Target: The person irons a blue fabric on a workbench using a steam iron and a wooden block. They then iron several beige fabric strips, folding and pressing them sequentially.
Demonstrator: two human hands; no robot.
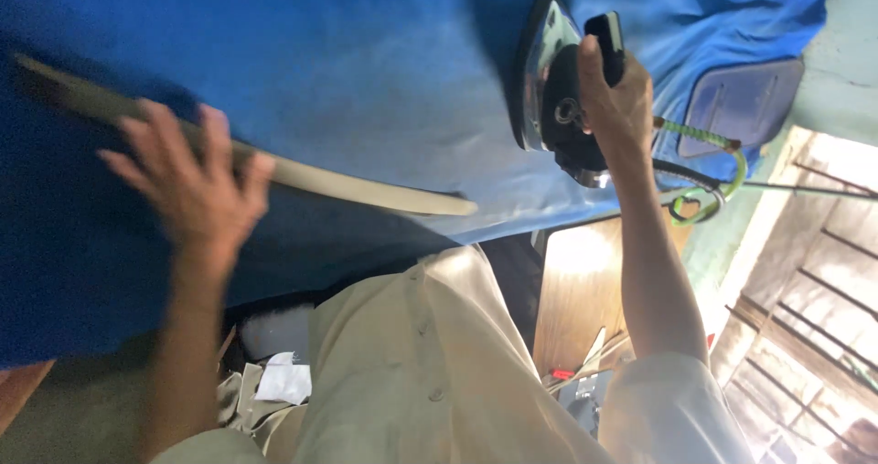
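- Right hand (615, 98) grips the iron (558, 85) by its handle, tilted on the blue cloth (366, 71).
- Left hand (187, 185), fingers spread, presses the beige strip (347, 185) onto the cloth, well apart from the iron.

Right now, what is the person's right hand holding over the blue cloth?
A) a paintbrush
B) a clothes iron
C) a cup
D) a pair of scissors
B: the right hand grips the black handle of a clothes iron, tilted up off the blue cloth.
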